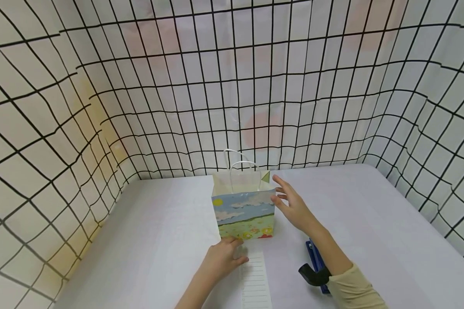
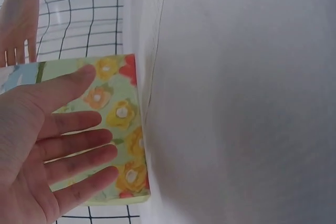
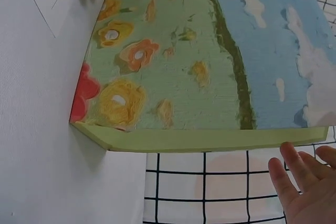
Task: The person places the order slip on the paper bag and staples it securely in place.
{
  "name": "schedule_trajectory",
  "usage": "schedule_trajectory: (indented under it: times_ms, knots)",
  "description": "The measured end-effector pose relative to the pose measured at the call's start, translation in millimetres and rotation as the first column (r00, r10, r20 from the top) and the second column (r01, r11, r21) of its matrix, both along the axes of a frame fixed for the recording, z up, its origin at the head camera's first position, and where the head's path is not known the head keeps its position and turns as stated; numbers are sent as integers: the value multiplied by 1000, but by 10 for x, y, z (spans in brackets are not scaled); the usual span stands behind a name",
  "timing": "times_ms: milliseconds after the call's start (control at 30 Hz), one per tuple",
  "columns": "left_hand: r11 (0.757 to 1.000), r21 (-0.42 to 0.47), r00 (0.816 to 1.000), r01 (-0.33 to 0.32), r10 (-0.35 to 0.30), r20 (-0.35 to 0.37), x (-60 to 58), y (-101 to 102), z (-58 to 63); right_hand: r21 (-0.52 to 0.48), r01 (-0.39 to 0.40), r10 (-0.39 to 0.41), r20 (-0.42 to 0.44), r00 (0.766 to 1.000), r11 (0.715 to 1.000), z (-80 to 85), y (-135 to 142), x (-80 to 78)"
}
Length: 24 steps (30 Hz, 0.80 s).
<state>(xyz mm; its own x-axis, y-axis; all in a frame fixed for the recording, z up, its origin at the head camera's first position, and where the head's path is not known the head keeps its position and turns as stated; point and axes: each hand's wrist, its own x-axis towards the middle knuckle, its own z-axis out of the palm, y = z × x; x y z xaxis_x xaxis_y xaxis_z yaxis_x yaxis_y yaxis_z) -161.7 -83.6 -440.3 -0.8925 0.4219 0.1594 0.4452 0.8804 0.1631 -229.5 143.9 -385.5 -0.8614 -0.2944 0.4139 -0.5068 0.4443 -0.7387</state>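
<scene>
A paper gift bag (image 1: pixel 244 216) stands upright on the table, printed with blue sky, clouds and a flowery meadow. White handles (image 1: pixel 244 163) rise from its open top. Low at the front, my left hand (image 1: pixel 223 259) has its fingertips by the bag's bottom edge; in the left wrist view, that hand's extended fingers (image 2: pixel 79 145) lie before the printed flowers. My right hand (image 1: pixel 294 208) is at the bag's upper right side, fingers loosely extended. Seen from the right wrist, the right hand's fingertips (image 3: pixel 296 166) are near the bag's green side panel (image 3: pixel 210 140). Neither hand grips anything.
A lined paper strip (image 1: pixel 255 281) lies on the table in front of the bag, beside my left hand. A long blue object (image 1: pixel 313 255), partly hidden by the right forearm and a black curved piece (image 1: pixel 313 277), lies at right. Grid-patterned cloth walls (image 1: pixel 201 98) surround the table.
</scene>
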Motion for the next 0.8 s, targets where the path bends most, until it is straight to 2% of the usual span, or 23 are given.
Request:
schedule_trajectory:
  times_ms: [400,800]
  knots:
    - [1000,16,996,-17,16,87,-44,44,-48,-51,-30,27,-62,998,998,-52,-70,-51]
    - [999,35,996,-17,13,91,-67,75,-62,-81,4,-4,-1,1000,997,-20,-124,-56]
